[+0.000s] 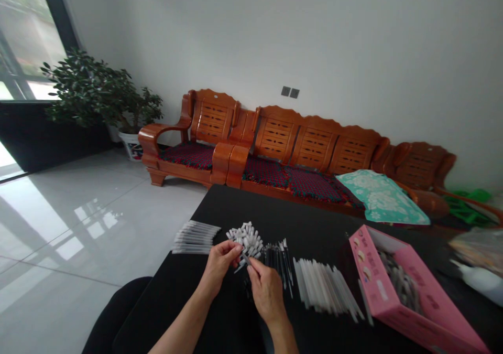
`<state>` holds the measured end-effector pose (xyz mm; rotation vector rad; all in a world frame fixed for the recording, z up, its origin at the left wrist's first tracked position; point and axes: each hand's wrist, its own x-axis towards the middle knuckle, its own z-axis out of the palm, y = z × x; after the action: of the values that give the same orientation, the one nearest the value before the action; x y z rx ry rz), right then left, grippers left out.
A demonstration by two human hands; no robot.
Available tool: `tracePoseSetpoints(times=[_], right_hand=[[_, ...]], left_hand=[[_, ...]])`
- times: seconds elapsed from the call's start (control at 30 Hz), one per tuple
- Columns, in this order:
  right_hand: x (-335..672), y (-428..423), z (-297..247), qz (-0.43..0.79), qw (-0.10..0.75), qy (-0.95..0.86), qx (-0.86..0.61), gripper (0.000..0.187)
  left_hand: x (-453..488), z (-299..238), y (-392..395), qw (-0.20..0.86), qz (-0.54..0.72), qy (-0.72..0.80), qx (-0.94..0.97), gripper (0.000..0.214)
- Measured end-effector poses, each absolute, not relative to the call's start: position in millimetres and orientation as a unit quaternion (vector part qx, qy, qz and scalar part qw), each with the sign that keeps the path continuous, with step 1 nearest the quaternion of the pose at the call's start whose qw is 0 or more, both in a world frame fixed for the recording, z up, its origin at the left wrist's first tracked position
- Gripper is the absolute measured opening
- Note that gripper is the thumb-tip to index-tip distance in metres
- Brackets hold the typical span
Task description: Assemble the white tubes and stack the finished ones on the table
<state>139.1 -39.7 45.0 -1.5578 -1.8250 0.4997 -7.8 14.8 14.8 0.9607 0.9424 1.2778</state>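
Over the black table, both my hands meet in front of a heap of small white pen caps. My left hand is closed in a pinch, its fingertips beside the caps; what it pinches is too small to make out. Between thumb and fingers my right hand grips a thin grey pen part, pointing toward the left fingertips. Just right of the heap lie slim dark pen refills. A row of translucent pen barrels lies farther right. On the left, whitish pens lie side by side.
An open pink box holding many small grey pieces stands on the right of the black table. Beyond it are a plastic bag and a white object. A wooden sofa lines the wall behind.
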Motion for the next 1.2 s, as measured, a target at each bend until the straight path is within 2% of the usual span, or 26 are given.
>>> tracePoseSetpoints(times=[0.17, 0.73, 0.87, 1.07, 1.2], right_hand=[[137.6, -39.7, 44.1, 0.192, 0.322, -0.706, -0.601, 0.039], [138.8, -42.1, 41.5, 0.176, 0.301, -0.714, -0.608, 0.040], [153.6, -39.5, 33.6, 0.168, 0.295, -0.697, -0.631, 0.039], [181.2, -35.6, 17.4, 0.160, 0.338, -0.633, -0.678, 0.044], [183.3, -36.0, 13.3, 0.163, 0.353, -0.625, -0.677, 0.043]], left_hand=[[-2.9, 9.5, 14.1, 0.617, 0.561, 0.397, 0.383, 0.031], [9.3, 11.9, 12.8, 0.549, 0.584, 0.435, 0.409, 0.033], [-0.6, 1.9, 26.3, 0.499, 0.595, 0.466, 0.423, 0.031], [4.1, -35.0, 25.5, 0.388, 0.452, 0.544, 0.591, 0.013], [15.8, -47.2, 22.7, 0.317, 0.423, 0.526, 0.666, 0.008]])
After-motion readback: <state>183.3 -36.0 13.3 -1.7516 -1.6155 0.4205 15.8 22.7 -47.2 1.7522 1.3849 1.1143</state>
